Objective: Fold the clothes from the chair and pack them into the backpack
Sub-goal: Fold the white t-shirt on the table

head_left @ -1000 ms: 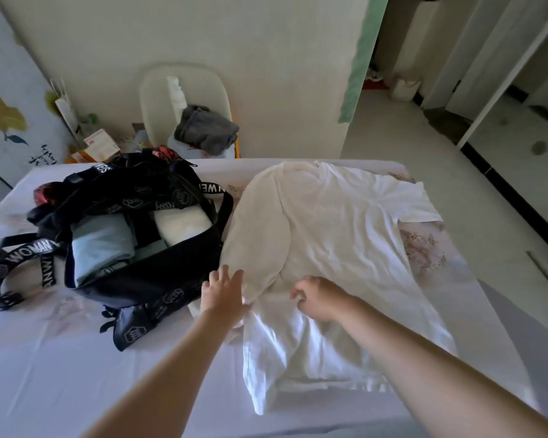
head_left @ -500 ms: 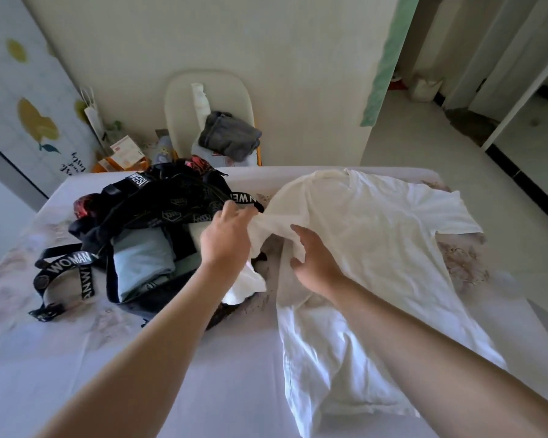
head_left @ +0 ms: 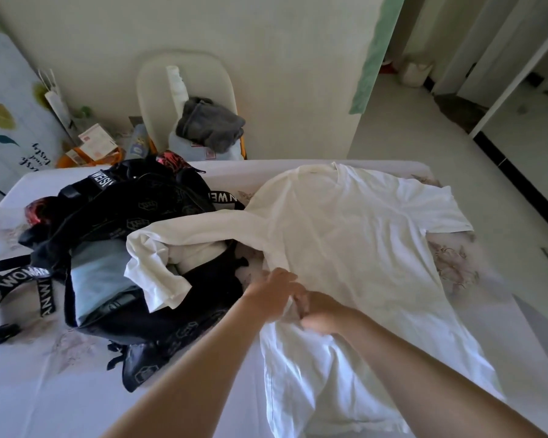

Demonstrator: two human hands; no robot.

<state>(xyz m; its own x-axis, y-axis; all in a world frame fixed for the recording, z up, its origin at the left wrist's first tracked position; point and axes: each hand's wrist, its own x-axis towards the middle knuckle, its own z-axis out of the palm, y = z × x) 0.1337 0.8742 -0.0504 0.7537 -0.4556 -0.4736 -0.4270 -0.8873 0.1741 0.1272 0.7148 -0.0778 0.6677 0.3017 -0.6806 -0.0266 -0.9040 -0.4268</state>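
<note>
A white T-shirt lies spread on the table, its left sleeve flung out over the open black backpack. The backpack holds folded pale blue and white clothes. My left hand and my right hand meet at the shirt's left side edge, both pinching its cloth. A grey garment lies on the white chair behind the table.
Backpack straps trail over the table's left side. Boxes and bottles sit on the floor left of the chair. A wall stands behind it, and a doorway opens at the right.
The left sleeve was lifted and is now let go across the backpack. Both hands have moved down and together onto the shirt's left side edge.
</note>
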